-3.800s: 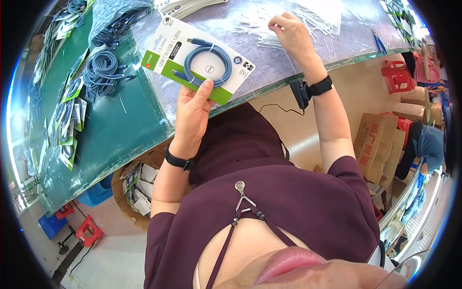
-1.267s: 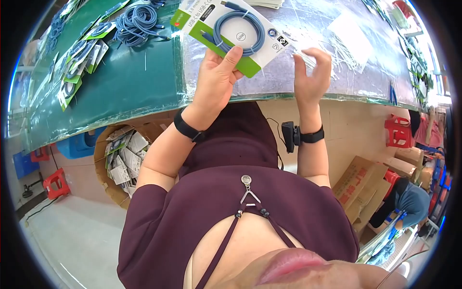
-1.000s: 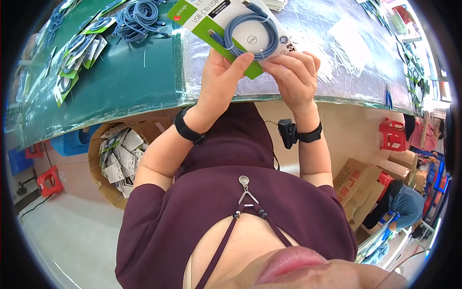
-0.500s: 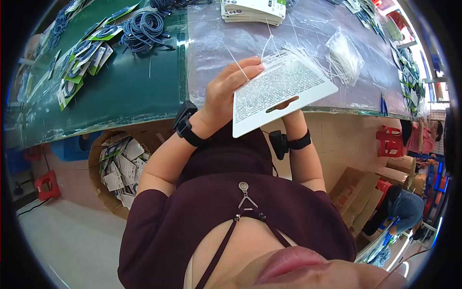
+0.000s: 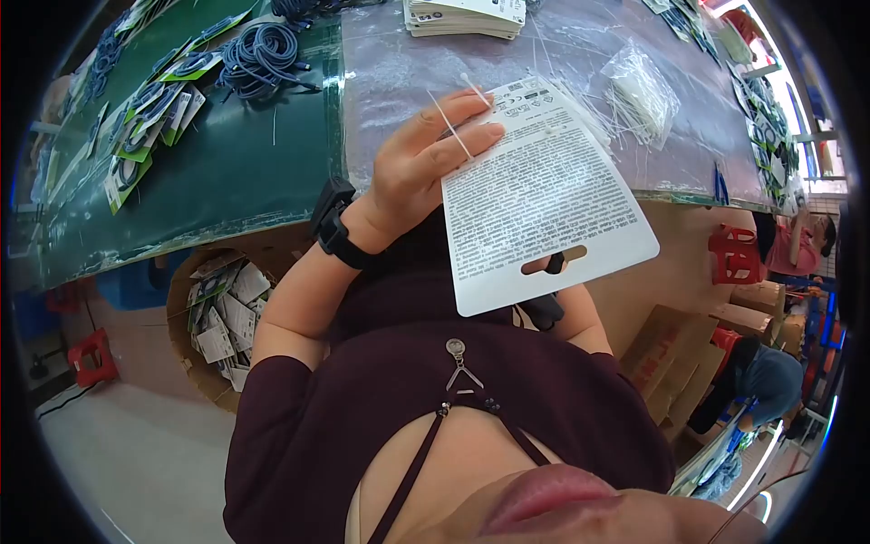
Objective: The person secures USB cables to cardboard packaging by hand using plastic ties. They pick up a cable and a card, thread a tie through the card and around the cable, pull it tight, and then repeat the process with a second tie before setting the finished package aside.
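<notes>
In the head view, my left hand (image 5: 430, 150) is closed at the upper left edge of a white printed packaging card (image 5: 548, 195) with a hang hole. A thin white cable tie (image 5: 450, 127) crosses between its fingers, and the end of another tie (image 5: 475, 91) sticks up by the fingertips. The card is tilted, its small print facing me and the hang hole toward my body. Behind the card my right hand is hidden; only the forearm (image 5: 584, 317) shows, so its fingers cannot be seen.
A stack of cards (image 5: 465, 20) lies at the table's back, with a bag of white cable ties (image 5: 639, 95) to the right. Coiled cables (image 5: 263, 59) and carded cables (image 5: 149, 127) lie left. Below stands a round bin (image 5: 195, 349) of cards. Other people are at right.
The card has turned to face me more fully and its hang-hole end has come lower, toward my body. The tie loop above the card has dropped toward my left fingertips.
</notes>
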Motion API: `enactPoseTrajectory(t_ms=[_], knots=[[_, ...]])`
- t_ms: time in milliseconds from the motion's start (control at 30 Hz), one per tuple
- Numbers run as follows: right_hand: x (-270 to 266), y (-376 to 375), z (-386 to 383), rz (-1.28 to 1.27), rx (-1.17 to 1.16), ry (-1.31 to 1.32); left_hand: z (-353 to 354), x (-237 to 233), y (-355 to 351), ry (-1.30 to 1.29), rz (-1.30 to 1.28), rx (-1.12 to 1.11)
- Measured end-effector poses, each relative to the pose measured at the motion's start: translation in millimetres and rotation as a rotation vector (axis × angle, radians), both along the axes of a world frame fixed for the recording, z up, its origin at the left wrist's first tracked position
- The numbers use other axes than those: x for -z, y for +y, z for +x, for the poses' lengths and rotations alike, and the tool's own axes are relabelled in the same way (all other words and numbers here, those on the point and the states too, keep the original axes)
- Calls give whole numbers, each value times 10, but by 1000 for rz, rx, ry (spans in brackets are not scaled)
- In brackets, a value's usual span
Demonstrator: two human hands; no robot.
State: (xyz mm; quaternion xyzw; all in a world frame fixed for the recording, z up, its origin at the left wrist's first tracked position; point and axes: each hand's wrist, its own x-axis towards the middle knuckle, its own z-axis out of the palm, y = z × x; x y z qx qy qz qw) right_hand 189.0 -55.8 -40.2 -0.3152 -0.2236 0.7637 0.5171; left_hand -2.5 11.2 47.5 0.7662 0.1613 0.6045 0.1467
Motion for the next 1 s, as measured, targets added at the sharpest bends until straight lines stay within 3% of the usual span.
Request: enactPoseTrajectory(t_ms=[333,833,933,967,1000], knots=[[23,-111,58,-62,76,-162,-18,-91,54,16,60,30],[-714,-463,-56,-92,290,-351,-64,-131,65,92,155,15],[-352,-399,55,-98,332,-388,-90,-121,84,117,182,9],[-849,-522,-90,-101,346,-401,-96,-114,93,129,195,8],[-663,-499,-32,-103,347,-401,-103,-102,104,129,193,8]])
